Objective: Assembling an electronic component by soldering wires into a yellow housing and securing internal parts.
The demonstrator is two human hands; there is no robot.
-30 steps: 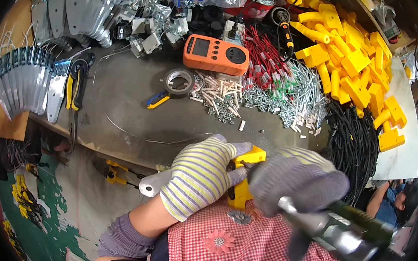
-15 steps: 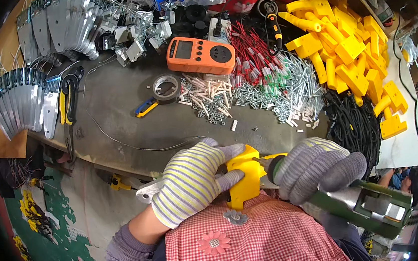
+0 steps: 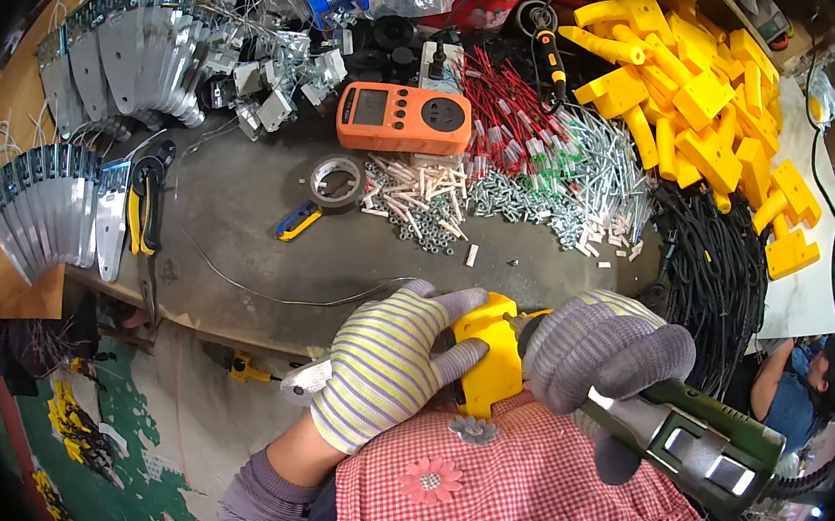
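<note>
My left hand [image 3: 382, 364], in a striped knit glove, grips a yellow plastic handle [image 3: 488, 359] close to my checked apron. Beyond the wrist side of that hand sticks out a grey metal blade [image 3: 305, 381]; its join to the handle is hidden by the glove. My right hand [image 3: 607, 348], gloved too, is wrapped round a green corded electric screwdriver [image 3: 701, 439]. The tool's tip meets the right side of the yellow handle, though the fingers partly cover the contact. Whether a screw sits there I cannot tell.
Loose screws [image 3: 532, 199] and white sleeves lie ahead, beside an orange meter [image 3: 404, 118], a tape roll [image 3: 337, 183] and a cutter [image 3: 299, 220]. Yellow handles [image 3: 713, 96] and black cords [image 3: 705, 273] pile up right. Metal blades [image 3: 41, 211] and pliers [image 3: 144, 211] lie left. A person sits far right.
The right hand and screwdriver have shifted left, nearer the yellow handle, and the tool's rear has swung down and left. The left hand keeps its hold. A person has come into view at right.
</note>
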